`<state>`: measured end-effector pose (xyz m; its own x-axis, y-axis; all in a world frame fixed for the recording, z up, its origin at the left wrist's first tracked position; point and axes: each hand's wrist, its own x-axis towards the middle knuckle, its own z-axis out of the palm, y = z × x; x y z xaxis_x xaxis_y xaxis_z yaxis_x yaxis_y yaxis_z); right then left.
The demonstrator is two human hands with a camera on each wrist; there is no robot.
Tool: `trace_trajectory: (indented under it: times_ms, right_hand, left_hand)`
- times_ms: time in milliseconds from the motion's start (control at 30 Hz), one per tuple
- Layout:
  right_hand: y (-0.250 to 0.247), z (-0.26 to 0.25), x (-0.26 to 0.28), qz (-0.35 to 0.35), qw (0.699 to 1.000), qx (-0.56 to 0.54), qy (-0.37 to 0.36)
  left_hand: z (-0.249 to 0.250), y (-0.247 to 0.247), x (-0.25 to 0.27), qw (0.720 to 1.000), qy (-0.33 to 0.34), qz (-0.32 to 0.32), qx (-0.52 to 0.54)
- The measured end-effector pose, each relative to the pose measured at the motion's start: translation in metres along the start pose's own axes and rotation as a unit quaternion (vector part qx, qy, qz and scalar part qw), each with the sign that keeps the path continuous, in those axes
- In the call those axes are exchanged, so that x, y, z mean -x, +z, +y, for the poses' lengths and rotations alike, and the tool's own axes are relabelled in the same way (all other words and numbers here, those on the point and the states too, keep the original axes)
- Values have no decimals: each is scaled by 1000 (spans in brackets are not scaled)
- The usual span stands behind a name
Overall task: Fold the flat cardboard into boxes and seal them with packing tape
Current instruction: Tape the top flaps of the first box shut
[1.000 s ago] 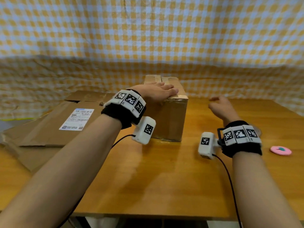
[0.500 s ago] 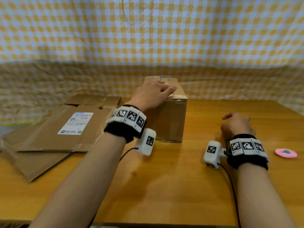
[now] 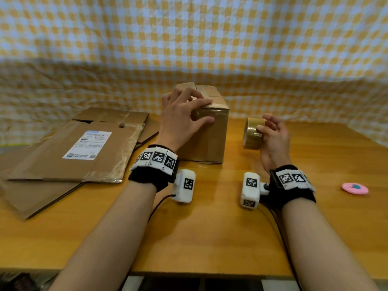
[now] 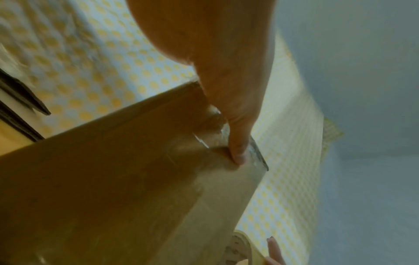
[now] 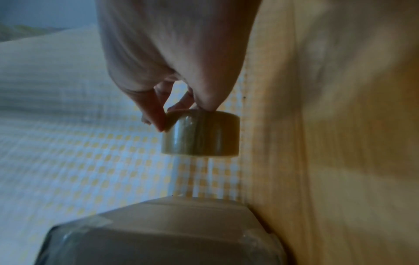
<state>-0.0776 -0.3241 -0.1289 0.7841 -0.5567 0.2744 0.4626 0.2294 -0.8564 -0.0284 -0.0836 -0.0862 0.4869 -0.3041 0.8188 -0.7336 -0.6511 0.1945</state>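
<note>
A folded cardboard box (image 3: 206, 133) stands at the middle back of the wooden table (image 3: 210, 238), with clear tape over its near top edge. My left hand (image 3: 184, 110) grips that edge, fingers arched on the top and thumb (image 4: 238, 152) pressing the taped front face (image 4: 113, 179). Just right of the box, my right hand (image 3: 273, 133) holds a brownish roll of packing tape (image 3: 252, 133) on edge above the table, pinching it by the rim (image 5: 200, 132). The box's taped corner (image 5: 158, 233) shows below the roll in the right wrist view.
Flat cardboard sheets (image 3: 73, 152), the top one with a white shipping label, lie stacked at the left of the table. A small pink disc (image 3: 354, 188) lies near the right edge. A yellow checked cloth (image 3: 189, 49) hangs behind the table.
My right hand rose from the table with the tape roll in it and came closer to the box. My left hand slid back to the box's near edge, thumb down on the front face.
</note>
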Motion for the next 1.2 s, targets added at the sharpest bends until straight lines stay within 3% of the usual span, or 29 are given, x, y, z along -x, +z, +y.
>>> trace_trajectory:
  times_ms: [200, 333, 600, 900, 1067, 1200]
  right_hand:
    - [-2, 7, 3, -55, 990, -112, 63]
    - [-5, 4, 7, -123, 966, -209, 91]
    - [-17, 0, 6, -96, 904, -399, 122]
    - [-7, -7, 18, -176, 888, -405, 128]
    - [-1, -8, 22, -194, 880, -408, 145]
    - [-1, -9, 23, -206, 850, -452, 175]
  left_hand:
    - [7, -1, 7, 999, -19, 5, 36]
    - [15, -3, 11, 999, -3, 21, 42]
    - [23, -4, 11, 995, 13, 47, 91]
    - [34, -8, 11, 986, 76, 78, 124]
    - [44, -9, 15, 981, 160, -50, 101]
    - [44, -5, 15, 974, 164, -124, 94]
